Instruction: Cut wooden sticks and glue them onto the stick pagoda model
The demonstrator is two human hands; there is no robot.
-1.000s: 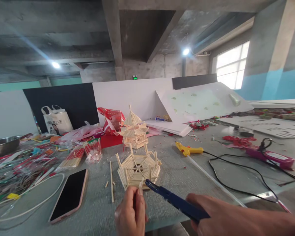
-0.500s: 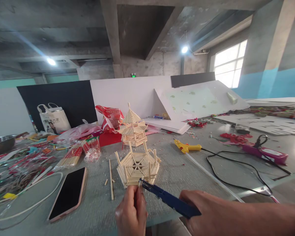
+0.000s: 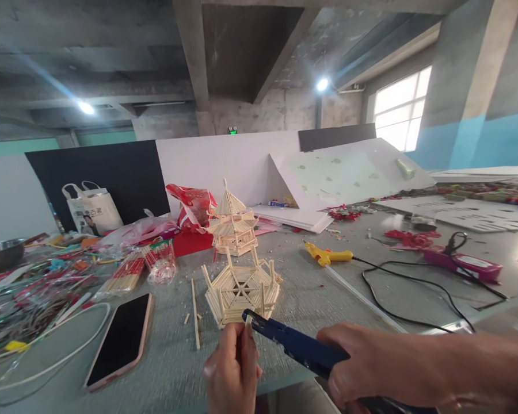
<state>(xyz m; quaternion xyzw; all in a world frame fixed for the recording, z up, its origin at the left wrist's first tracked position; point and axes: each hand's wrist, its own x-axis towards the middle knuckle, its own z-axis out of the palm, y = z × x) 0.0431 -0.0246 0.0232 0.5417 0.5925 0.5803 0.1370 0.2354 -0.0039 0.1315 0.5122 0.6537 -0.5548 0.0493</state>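
Left hand (image 3: 233, 371) low centre of frame, raised off the table (image 3: 328, 299), back of hand to camera, fingers up. Fingertips pinched narrow on a short wooden stick (image 3: 247, 325); only its tip shows above the fingers. Stick roughly upright, long axis vertical, top end pointing at the near edge of the hexagonal stick model (image 3: 242, 287).

Right hand (image 3: 354, 362) comes in from lower right, forearm running off the right edge. Fingers wrapped shut round the blue handles of a pair of cutters (image 3: 291, 342). Cutters' long axis runs diagonally, lower right to upper left, nose pointing up-left at the stick tip. Nose sits right at the stick, just beside the left fingertips; can't tell if the blades are actually on the wood or how far they're closed.

Hexagonal model lies flat on the table just behind both hands, short posts sticking up round its rim. Behind it stands a small stick pagoda (image 3: 232, 221), upright, pointed roof up.

Left of the model: a loose long stick (image 3: 194, 313) lying front-to-back, a few offcuts beside it, then a phone (image 3: 121, 339) face up, screen dark. Bundles of sticks in plastic (image 3: 129, 273) further back left. Yellow glue gun (image 3: 327, 255) right of the model, nozzle left, black cord (image 3: 414, 287) trailing right.
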